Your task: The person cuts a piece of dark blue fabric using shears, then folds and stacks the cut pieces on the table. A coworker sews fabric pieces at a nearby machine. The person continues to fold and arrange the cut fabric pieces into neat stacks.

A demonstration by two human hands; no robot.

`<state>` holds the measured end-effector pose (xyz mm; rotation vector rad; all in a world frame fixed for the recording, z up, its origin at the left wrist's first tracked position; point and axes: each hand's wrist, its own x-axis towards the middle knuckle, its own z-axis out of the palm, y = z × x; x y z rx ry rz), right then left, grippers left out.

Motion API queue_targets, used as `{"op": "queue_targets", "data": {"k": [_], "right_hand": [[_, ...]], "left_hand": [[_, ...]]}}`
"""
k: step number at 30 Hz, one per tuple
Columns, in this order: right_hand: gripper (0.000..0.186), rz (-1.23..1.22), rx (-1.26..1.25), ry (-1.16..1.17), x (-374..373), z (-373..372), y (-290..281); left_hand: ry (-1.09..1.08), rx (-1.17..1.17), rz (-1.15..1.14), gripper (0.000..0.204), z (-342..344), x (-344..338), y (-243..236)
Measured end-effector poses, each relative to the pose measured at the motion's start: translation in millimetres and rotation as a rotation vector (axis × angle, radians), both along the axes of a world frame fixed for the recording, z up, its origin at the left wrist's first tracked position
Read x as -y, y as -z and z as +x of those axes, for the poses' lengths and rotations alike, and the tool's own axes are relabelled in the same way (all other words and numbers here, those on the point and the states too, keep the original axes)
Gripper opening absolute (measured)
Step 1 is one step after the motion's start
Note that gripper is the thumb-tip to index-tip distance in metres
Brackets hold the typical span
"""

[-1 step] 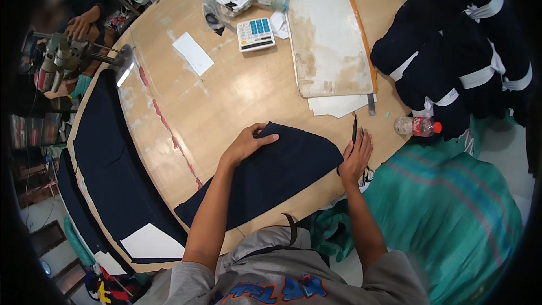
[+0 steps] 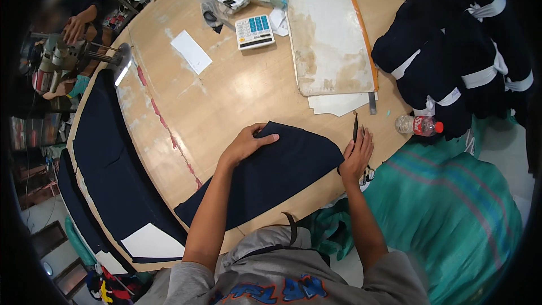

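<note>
My left hand (image 2: 251, 144) grips the upper edge of a folded navy fabric piece (image 2: 257, 178), thumb on top. My right hand (image 2: 357, 155) lies at the right tip of this piece, fingers extended over dark scissors (image 2: 355, 125) whose blade points away from me; their handles are partly hidden. Beyond that hand are white paper pattern pieces (image 2: 333, 104) beneath a stained pale board (image 2: 322, 39).
At left, navy stacks (image 2: 107, 152) carry white pieces; another person's hand (image 2: 82, 20) is at a cutting machine (image 2: 59, 62). A calculator (image 2: 254, 31) and papers lie behind. Tied navy bundles (image 2: 429, 62), a bottle (image 2: 418, 126) and green sacking (image 2: 435, 209) sit at right.
</note>
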<state>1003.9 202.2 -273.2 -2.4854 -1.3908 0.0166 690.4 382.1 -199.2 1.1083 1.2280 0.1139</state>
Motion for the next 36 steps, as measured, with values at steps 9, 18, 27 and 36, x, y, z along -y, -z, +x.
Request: {"op": "queue_targets", "data": {"k": [9,18,27,36], "right_hand": [[0.05,-0.009,-0.018,-0.001,-5.3,0.2,0.3],[0.05,-0.033,-0.043,-0.009,-7.5,3.8,-2.1],[0.044,0.056,-0.027,0.003,0.9,4.3,9.0],[0.032,0.225,0.024,0.104,21.5,-4.7,3.7]], "left_hand": [[-0.023,0.083,0.023,0.059,4.4,6.5,-19.3],[-0.04,0.09,0.094,0.053,6.9,17.1,-25.4],[-0.133,0.049,0.248,0.051,6.6,55.6,-31.3],[-0.137,0.014,0.478,0.05,2.8,82.4,-21.8]]}}
